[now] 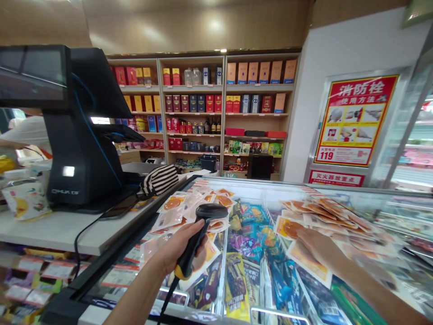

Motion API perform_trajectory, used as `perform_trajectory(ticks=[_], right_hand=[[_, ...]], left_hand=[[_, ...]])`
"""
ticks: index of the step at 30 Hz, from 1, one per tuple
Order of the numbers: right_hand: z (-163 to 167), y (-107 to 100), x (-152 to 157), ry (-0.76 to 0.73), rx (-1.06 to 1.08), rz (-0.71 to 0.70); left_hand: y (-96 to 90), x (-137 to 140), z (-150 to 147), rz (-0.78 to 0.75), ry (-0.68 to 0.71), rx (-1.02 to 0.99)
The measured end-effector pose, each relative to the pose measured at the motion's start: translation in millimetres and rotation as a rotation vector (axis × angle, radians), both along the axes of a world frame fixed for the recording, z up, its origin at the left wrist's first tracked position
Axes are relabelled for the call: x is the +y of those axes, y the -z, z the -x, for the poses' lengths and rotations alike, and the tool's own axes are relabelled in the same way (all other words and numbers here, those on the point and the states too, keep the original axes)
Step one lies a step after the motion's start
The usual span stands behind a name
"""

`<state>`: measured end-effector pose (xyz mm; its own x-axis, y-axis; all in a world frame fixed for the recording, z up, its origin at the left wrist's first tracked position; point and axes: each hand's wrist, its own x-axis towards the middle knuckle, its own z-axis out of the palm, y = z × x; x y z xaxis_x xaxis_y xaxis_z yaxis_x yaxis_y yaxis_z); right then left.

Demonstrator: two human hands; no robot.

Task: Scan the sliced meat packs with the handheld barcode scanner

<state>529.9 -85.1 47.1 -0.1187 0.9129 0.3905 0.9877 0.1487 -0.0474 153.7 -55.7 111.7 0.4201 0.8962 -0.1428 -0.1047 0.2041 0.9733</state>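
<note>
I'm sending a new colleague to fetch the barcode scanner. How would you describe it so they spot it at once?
Start at the glass-topped freezer chest full of snack packets, right of the checkout counter. Over its near left corner, the left hand grips the scanner: the only black, pistol-shaped thing there, with a yellow band and a cable at the handle's base.

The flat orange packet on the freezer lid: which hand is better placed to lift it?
Probably the right hand: it already rests on the orange packet. The left hand grips the barcode scanner.
</note>
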Motion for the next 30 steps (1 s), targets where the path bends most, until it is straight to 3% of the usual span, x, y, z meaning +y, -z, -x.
perform_trajectory(ticks=[5,8,11,16,20,23,25,30], right_hand=[[-12,-5,-29,0.126,-0.086,0.036],[2,-9,-30,0.115,-0.153,-0.048],[51,-10,-18,-0.040,-0.099,-0.180],[172,-7,10,-0.447,-0.015,-0.092],[222,-3,28,-0.557,-0.033,-0.068],[219,-1,37,-0.484,0.034,-0.033],[204,0,39,-0.414,0.187,0.002],[155,-1,40,-0.114,0.872,0.150]], left_hand=[[2.9,-1,7,-0.011,-0.008,-0.001],[5.5,-3,14,-0.028,-0.029,-0.006],[6.5,-6,24,-0.027,-0.052,-0.030],[2.9,-11,39,-0.022,-0.073,-0.047],[1.8,-15,46,-0.012,-0.081,-0.023],[3.7,-16,47,-0.023,-0.066,-0.032],[4.7,-16,45,-0.036,-0.055,-0.034],[3.7,-17,30,-0.040,-0.006,-0.022]])
